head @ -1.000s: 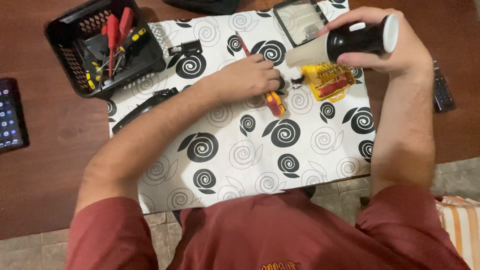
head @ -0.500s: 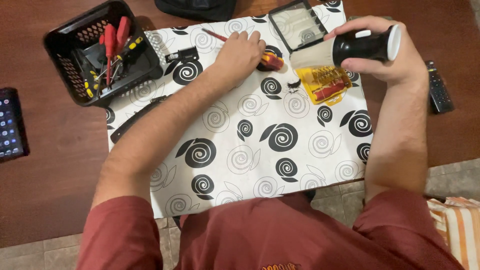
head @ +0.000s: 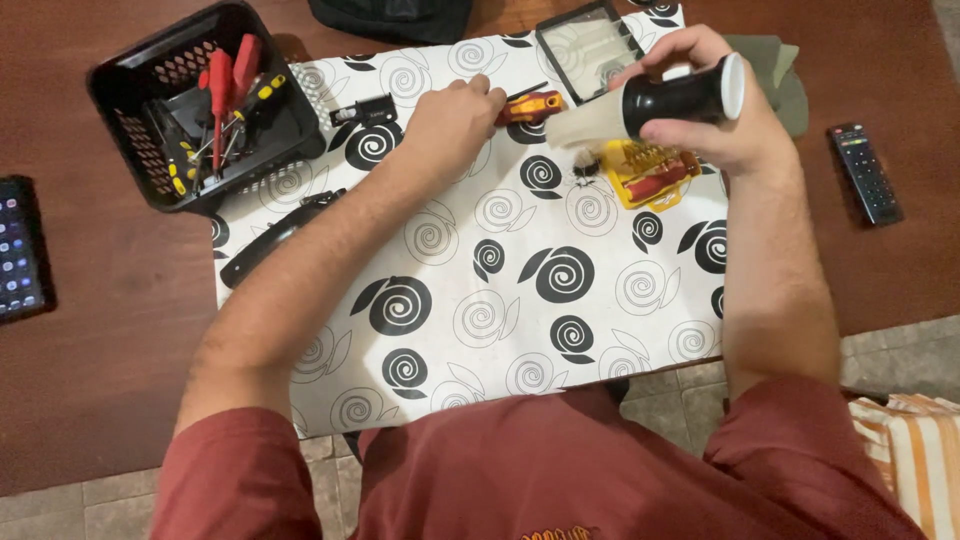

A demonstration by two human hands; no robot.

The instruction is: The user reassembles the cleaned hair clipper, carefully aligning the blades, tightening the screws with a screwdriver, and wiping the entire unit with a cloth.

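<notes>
- The left hand (head: 452, 122) lies palm down on the white table cloth printed with black spirals (head: 500, 300), fingers curled over the near end of a red and yellow handled screwdriver (head: 530, 104); the grip looks loose, and whether the fingers fully close around it I cannot tell.
- The screwdriver lies flat on the cloth near its far edge, just beside a dark-framed rectangular filter panel (head: 590, 45).
- The right hand (head: 715, 115) is raised above the cloth, wrapped firmly around a black-handled brush with pale bristles and a white end cap (head: 660, 105), held roughly level with the bristles pointing left.
- Under the brush sits a yellow holder of small bits (head: 655, 175) on the cloth.
- A black plastic basket of red and yellow tools (head: 200, 100) stands at the cloth's far left corner.
- A black remote control (head: 865, 172) rests on the brown wooden table (head: 100, 350), well apart to the right.
- A dark phone (head: 18, 250) lies at the left edge.
</notes>
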